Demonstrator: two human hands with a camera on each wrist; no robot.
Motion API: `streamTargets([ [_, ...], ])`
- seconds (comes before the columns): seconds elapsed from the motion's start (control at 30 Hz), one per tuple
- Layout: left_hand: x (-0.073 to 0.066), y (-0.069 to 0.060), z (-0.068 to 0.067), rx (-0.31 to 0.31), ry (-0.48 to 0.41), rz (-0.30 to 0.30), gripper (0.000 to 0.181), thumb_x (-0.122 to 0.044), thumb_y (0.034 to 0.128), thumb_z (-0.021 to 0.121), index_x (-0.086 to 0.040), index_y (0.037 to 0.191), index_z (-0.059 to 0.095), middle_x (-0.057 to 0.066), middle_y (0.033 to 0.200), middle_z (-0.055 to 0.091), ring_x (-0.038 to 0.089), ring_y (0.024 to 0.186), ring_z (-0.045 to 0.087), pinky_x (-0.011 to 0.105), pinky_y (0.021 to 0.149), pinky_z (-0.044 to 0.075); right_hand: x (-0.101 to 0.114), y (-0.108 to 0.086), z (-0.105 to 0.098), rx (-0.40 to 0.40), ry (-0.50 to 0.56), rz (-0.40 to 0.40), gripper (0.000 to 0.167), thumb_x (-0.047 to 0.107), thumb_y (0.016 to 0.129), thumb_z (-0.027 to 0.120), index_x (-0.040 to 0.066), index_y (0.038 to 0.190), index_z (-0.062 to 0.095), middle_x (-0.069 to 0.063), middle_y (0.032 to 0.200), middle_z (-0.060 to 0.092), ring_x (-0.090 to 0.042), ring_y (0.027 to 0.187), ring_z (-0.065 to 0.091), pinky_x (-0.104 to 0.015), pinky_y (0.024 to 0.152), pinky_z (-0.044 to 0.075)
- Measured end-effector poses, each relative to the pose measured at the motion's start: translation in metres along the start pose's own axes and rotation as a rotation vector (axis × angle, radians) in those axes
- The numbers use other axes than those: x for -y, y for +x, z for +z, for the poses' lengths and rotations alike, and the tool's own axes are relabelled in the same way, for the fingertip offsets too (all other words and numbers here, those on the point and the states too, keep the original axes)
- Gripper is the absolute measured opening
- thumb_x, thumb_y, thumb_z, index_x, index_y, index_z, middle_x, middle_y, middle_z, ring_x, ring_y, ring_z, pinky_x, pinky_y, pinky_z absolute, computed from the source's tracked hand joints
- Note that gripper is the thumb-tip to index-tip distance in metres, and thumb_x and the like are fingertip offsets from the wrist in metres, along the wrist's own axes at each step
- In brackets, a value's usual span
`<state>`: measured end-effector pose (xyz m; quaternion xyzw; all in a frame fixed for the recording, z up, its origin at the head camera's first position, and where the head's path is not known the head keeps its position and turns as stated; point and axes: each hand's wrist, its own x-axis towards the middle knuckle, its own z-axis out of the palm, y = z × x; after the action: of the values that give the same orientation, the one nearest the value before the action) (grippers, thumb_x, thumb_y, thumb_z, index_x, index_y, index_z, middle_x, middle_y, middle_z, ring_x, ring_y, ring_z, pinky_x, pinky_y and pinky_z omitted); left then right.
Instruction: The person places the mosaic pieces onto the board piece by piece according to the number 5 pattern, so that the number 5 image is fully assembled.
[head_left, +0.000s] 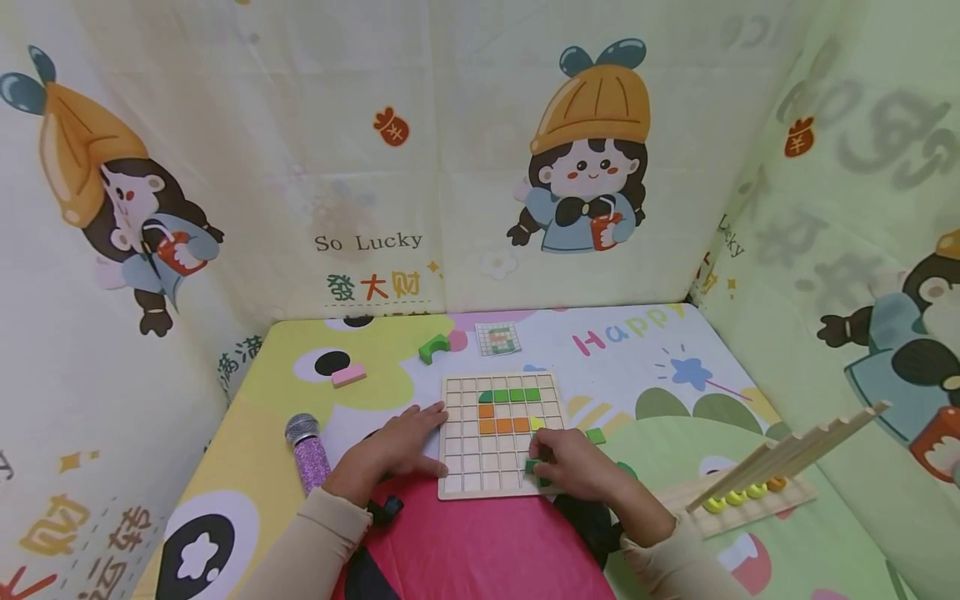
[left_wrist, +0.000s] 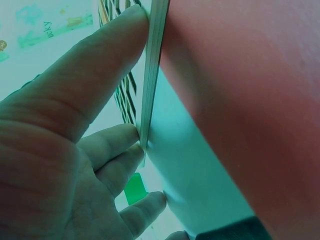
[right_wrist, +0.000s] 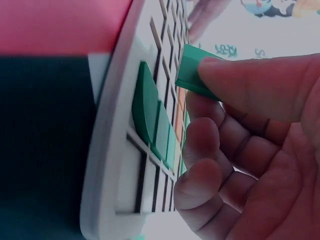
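Observation:
A wooden grid board (head_left: 461, 483) lies at the near side of the table, partly over a red surface. On it stand a row of green blocks (head_left: 517, 395), orange blocks (head_left: 502, 426) and a yellow piece (head_left: 537, 423). My left hand (head_left: 405, 442) touches the board's left edge, thumb and fingers extended. Over the board's near right part, my right hand (head_left: 573, 462) pinches a green block (right_wrist: 190, 67) between thumb and forefinger. Below that block, a dark green curved piece (right_wrist: 142, 107) sits in the grid beside more green; the hand partly hides these in the head view.
A patterned card (head_left: 498, 339) lies behind the board, with a green arch block (head_left: 433, 348) and a pink block (head_left: 348, 375) to its left. A glittery microphone (head_left: 311, 462) is at left. Right of the board are a loose green block (head_left: 596, 436) and a wooden peg rack (head_left: 795, 496).

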<state>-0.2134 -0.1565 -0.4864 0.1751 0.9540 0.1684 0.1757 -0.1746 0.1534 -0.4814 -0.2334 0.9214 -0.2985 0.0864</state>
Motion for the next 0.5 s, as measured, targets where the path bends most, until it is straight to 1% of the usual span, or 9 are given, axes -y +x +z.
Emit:
streamTargets([
  [0.13,0.0,0.0,0.001,-0.006,-0.001,0.007,0.095,-0.041,0.0774,0.09,-0.012,0.157,0.046,0.006,0.168,0.037,0.045,0.154,0.028,0.062,0.121,0.032,0.001,0.003,0.006,0.028,-0.009,-0.035,0.015,0.005,0.09,0.074,0.016,0.089,0.064,0.011,0.074,0.056,-0.008,0.074,0.053,-0.023,0.063,0.046],
  [0.3,0.001,0.0,0.001,-0.007,0.002,0.007,0.095,-0.041,0.0775,0.09,-0.013,0.157,0.046,0.005,0.168,0.036,0.045,0.154,0.028,0.062,0.121,0.032,0.0,0.005,0.01,0.025,-0.043,-0.067,0.015,0.003,0.089,0.073,0.016,0.087,0.065,0.011,0.073,0.055,-0.007,0.072,0.051,-0.024,0.064,0.045],
  [0.5,-0.001,-0.001,0.0,-0.008,-0.003,0.015,0.095,-0.042,0.0782,0.09,-0.012,0.157,0.046,0.006,0.168,0.036,0.046,0.154,0.028,0.062,0.121,0.033,0.001,0.006,0.012,0.011,-0.094,-0.059,0.017,0.003,0.089,0.073,0.017,0.086,0.064,0.011,0.073,0.055,-0.008,0.072,0.051,-0.025,0.065,0.044],
])
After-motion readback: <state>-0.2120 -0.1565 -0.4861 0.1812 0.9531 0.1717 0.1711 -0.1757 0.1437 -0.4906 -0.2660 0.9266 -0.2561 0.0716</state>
